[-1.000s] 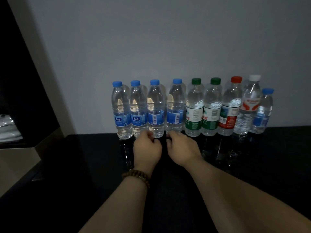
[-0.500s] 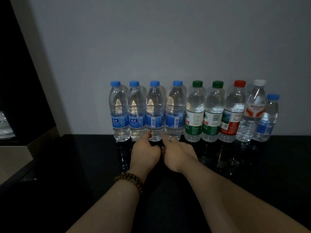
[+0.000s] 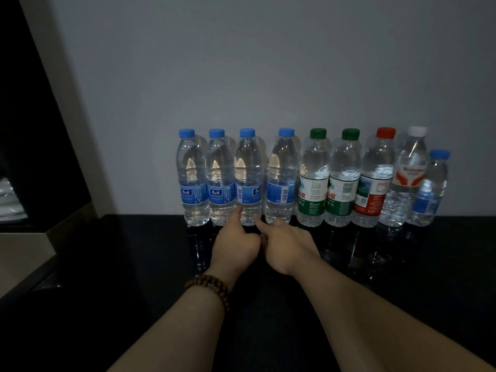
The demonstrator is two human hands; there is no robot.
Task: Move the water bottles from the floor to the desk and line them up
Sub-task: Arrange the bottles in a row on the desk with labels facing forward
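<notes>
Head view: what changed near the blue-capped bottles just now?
Both thumbs rose from curled fists: left hand touches the base of the third blue-capped clear plastic bottle from the left, right hand points beside it. Nothing gripped. Other bottles stay upright on the black desk.

Plain grey wall (image 3: 268, 63) behind. Black panel (image 3: 32, 130) at left, beige ledge (image 3: 21, 251) below it; pale crumpled thing (image 3: 10, 194) far left, maybe plastic.

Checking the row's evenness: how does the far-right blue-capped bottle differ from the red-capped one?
The far-right bottle is shorter, the red-capped bottle taller. The far-right bottle has a blue cap and label; the red-capped bottle's label is red-and-white. Both stand upright on the desk.
</notes>
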